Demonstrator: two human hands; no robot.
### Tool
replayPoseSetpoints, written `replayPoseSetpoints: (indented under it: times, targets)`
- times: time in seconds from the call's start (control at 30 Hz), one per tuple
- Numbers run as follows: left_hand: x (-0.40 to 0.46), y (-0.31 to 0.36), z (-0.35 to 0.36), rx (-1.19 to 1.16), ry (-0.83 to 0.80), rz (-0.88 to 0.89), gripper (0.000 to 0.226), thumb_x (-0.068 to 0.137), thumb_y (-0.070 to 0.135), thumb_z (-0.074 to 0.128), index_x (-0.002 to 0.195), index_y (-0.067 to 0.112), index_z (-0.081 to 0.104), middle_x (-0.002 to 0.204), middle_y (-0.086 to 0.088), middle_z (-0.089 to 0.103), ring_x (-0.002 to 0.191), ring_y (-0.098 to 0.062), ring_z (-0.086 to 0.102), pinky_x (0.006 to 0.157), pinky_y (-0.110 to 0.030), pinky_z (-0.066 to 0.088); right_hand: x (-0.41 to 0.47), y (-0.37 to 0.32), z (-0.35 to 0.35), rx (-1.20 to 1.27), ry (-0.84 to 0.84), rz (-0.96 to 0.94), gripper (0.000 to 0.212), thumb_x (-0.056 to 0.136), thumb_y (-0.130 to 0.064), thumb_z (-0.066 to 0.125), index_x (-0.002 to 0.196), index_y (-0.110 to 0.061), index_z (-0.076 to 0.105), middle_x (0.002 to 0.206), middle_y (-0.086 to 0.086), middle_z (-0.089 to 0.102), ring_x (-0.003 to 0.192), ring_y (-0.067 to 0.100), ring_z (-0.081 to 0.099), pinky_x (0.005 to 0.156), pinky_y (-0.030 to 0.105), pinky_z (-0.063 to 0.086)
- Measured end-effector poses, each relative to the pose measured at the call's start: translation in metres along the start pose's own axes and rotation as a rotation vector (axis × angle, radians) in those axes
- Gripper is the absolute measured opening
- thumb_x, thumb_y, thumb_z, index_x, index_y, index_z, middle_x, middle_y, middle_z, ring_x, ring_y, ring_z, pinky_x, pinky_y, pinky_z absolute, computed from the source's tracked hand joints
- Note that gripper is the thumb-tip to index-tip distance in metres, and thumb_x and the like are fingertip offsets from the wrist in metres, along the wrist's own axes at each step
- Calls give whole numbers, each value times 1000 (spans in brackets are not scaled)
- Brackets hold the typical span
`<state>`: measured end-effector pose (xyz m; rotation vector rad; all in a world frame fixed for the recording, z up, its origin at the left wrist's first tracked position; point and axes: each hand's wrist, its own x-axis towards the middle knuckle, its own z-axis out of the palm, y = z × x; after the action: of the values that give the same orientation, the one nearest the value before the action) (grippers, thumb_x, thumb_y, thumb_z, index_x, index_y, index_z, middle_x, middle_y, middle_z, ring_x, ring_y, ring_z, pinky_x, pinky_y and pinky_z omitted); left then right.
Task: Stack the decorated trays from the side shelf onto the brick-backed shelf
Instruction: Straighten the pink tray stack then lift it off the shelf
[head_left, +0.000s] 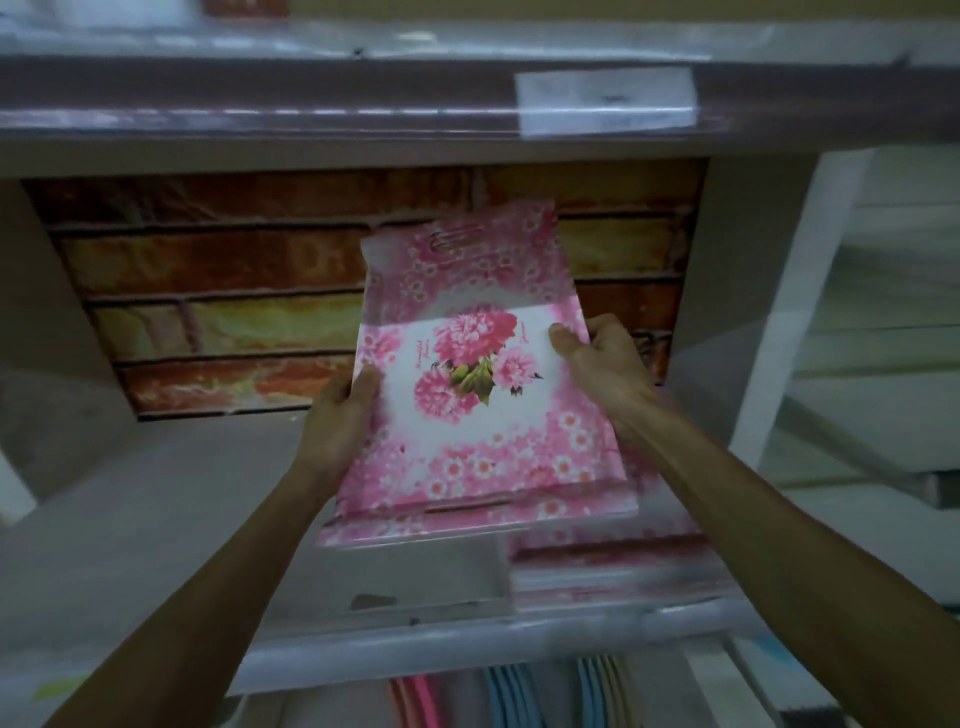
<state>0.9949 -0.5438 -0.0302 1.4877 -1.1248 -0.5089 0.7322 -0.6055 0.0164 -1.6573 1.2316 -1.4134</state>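
Shelving fills the view: a pale, smooth shelf (156, 519) with a flat board and a rounded glossy front lip, backed by a brick-patterned panel (234, 291) of rough-looking red, orange and yellowish blocks with dark mortar lines. Above runs the edge of an upper shelf (311, 104), wrapped in shiny film, with a rectangular white label (605, 101) stuck to it (its print is too blurred to read).

Over the shelf, tilted with its far end raised toward the brick panel, is a rectangular decorated tray (467, 384). It is thin and flat, glossy, pink with small daisy-like flowers round the border and a white centre bearing three large pink blooms with green leaves; a slotted handle cut-out shows at its far end. More pink layers show beneath its near edge, so it may be several trays held together.

Under and to the right lies a low stack of trays (613, 566) of the same pink pattern, flat on the shelf board.

The left hand (337, 415) grips the tray's left edge, thumb on top. The right hand (605, 364) grips the right edge, thumb pressed on the white centre.

Below the shelf lip, thin upright edges in pink, blue and tan (519, 691) stand in a row.
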Motion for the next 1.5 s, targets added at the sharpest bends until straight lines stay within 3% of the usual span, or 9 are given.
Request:
replayPoseSetpoints:
  times: [0.17, 0.3, 0.57, 0.77, 0.93, 1.07, 1.2, 1.33, 1.5]
  targets:
    - [-5, 26, 67, -6, -33, 10, 47, 97, 45, 48, 103, 1, 66, 98, -19, 72, 90, -37, 69, 81, -55, 56, 27, 30, -60, -54, 44, 45, 27, 94, -35, 59, 83, -14, 45, 69, -2, 43, 59, 12, 44, 53, 27, 36]
    - [-9, 33, 106, 46, -25, 4, 41, 98, 38, 48, 101, 0, 64, 95, -21, 71, 88, -39, 67, 78, -50, 54, 42, 49, -93, -89, 82, 86, 35, 90, -33, 64, 63, -16, 50, 57, -1, 46, 55, 16, 49, 51, 26, 36]
    - [-12, 29, 136, 313, -176, 67, 25, 98, 29, 50, 97, 9, 65, 83, -6, 69, 62, -13, 61, 50, -23, 41, 46, 93, -119, -209, 45, 209, 39, 89, -26, 66, 88, 14, 68, 73, 21, 67, 64, 24, 60, 60, 32, 47]
    - [-15, 21, 145, 575, -334, 31, 34, 99, 32, 46, 91, 5, 64, 83, -11, 66, 65, -24, 59, 63, -28, 46, 42, 126, -119, -385, 20, 227, 40, 88, -25, 66, 51, -16, 56, 51, -4, 56, 48, 12, 56, 43, 17, 36]
    - [-16, 12, 146, 683, -353, 34, 44, 98, 36, 49, 88, -1, 70, 74, -11, 64, 69, -27, 64, 71, -31, 54, 39, 143, -116, -467, -22, 264, 41, 88, -26, 65, 51, -10, 58, 48, -1, 55, 42, 11, 52, 41, 17, 35]
    - [-11, 10, 149, 716, -315, -1, 43, 94, 38, 55, 84, 0, 72, 81, -11, 71, 64, -20, 62, 62, -24, 50, 39, 150, -114, -508, -50, 266, 41, 88, -27, 65, 61, 3, 68, 51, 7, 58, 43, 17, 53, 49, 21, 45]
    - [-8, 8, 153, 729, -304, -19, 35, 92, 36, 59, 78, 5, 69, 72, -5, 63, 52, -9, 53, 42, -13, 36, 41, 156, -114, -587, -47, 223, 48, 90, -29, 63, 47, -9, 54, 43, 0, 49, 40, 12, 48, 48, 20, 38]
    - [-3, 8, 154, 711, -344, -63, 32, 92, 35, 61, 87, 4, 67, 79, -6, 63, 59, -13, 57, 45, -15, 39, 42, 157, -113, -604, -57, 213, 48, 92, -28, 61, 48, -10, 51, 44, 1, 47, 41, 13, 47, 48, 22, 38]
    - [4, 14, 150, 661, -434, -96, 33, 90, 33, 64, 64, 15, 57, 61, 3, 61, 50, -8, 61, 37, -11, 40, 39, 159, -111, -594, -79, 214, 48, 93, -27, 58, 49, -10, 49, 45, 0, 46, 41, 13, 46, 50, 22, 39]
